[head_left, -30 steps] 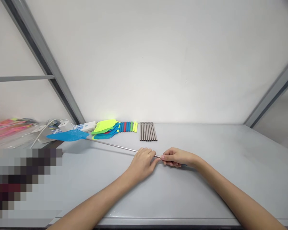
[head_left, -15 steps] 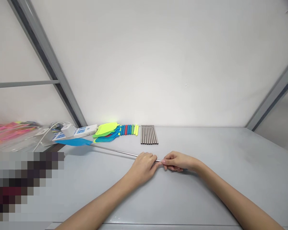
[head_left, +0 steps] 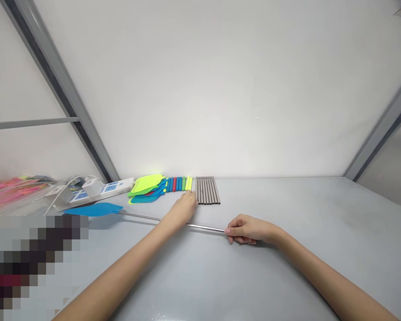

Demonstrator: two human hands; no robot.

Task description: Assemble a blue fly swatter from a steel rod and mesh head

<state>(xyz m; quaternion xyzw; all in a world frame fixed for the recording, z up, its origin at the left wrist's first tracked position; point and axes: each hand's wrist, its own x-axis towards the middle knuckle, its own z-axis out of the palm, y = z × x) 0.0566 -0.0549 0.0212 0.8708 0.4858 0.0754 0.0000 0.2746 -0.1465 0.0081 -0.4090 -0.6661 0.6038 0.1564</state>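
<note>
My right hand [head_left: 249,228] is closed, thumb against fingertips, on the near end of the thin metal rod of a fly swatter [head_left: 205,228]. Leftward the rod runs beneath my left wrist to a blue leaf-shaped swatter head [head_left: 96,209]. My left hand [head_left: 183,208] reaches over the rod, fingers stretched forward and slightly bent, at the lower left corner of a row of metal tubes [head_left: 207,191]. Its fingertips are beside or on the leftmost tube; which, I cannot tell. Just behind them lie short yellow, green, blue and red sticks [head_left: 179,184].
Left of the sticks is a pile of yellow, green and blue swatter heads [head_left: 149,185]. A white power strip [head_left: 115,189] with a plugged-in white charger [head_left: 92,186] and cable lies farther left, near pink items in clear plastic [head_left: 16,191]. A white wall [head_left: 237,98] stands behind the grey table [head_left: 304,218].
My left hand has let go of the rod and moved forward and left to the tubes. The swatter has shifted slightly left and nearer in view, still in my right hand.
</note>
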